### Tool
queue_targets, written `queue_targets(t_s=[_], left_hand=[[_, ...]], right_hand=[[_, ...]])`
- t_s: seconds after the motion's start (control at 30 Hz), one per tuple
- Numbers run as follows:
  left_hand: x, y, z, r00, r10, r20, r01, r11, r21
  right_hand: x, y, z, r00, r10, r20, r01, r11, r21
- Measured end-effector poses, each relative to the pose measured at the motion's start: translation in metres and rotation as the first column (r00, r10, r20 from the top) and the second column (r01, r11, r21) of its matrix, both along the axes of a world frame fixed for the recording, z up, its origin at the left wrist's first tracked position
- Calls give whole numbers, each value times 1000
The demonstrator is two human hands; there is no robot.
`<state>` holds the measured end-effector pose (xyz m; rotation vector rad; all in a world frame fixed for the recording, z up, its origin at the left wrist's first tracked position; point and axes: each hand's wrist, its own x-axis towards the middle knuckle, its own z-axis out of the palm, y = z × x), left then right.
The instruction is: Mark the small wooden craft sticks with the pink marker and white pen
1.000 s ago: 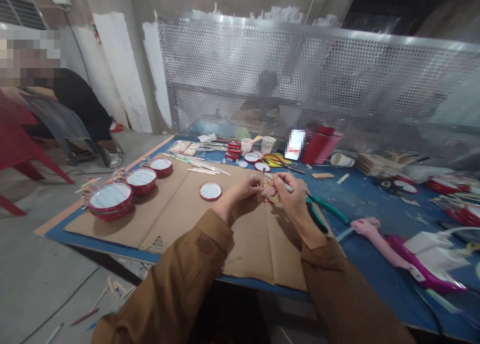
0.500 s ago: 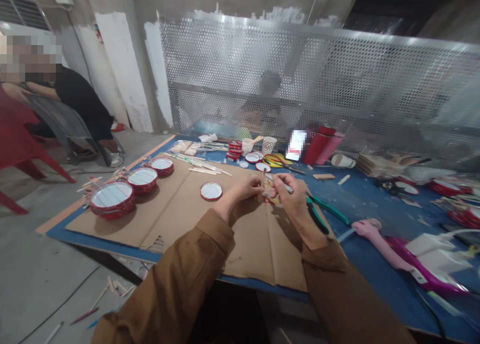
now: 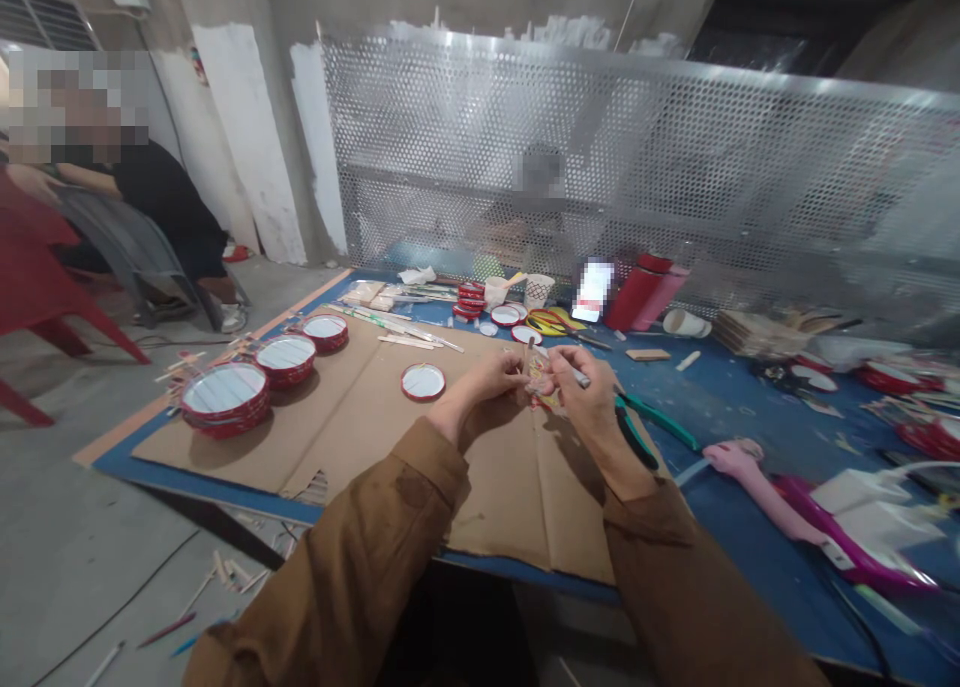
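My left hand (image 3: 491,379) is closed, its fingertips pinched at the edge of a small red-and-yellow patterned piece (image 3: 541,385). A narrow stick-like tip (image 3: 531,344) sticks up beside those fingers; what it belongs to is hidden. My right hand (image 3: 589,395) is closed around a slim grey pen-like tool (image 3: 580,378), whose working end is covered by the fingers. Both hands meet just above the cardboard sheet (image 3: 360,407). Left of them a red-rimmed white lid (image 3: 423,382) lies flat. Green-handled pliers (image 3: 660,422) rest by my right wrist.
Three red-sided stacks of lids, the largest nearest (image 3: 225,397), stand at the left. Wooden sticks (image 3: 405,327), yellow scissors (image 3: 555,322), a red bottle (image 3: 637,292) and a phone (image 3: 592,289) lie behind. A pink glue gun (image 3: 765,487) sits right. A person (image 3: 161,187) sits far left.
My hands stay in nearly the same place, still together over the patterned piece. The seated person at the far left has shifted the head slightly to the right.
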<state>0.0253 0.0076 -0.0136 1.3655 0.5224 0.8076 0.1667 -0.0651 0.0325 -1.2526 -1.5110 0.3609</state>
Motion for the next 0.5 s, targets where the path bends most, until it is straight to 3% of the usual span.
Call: queue_targets(t_s=[0.33, 0.5], left_hand=[[-2, -7, 10, 1000, -20, 12, 20, 1000, -1], [-2, -3, 5, 1000, -10, 0, 10, 1000, -5]], right_hand=[[2, 3, -4, 1000, 5, 2, -5, 1000, -25], [2, 3, -5, 1000, 11, 13, -11, 1000, -13]])
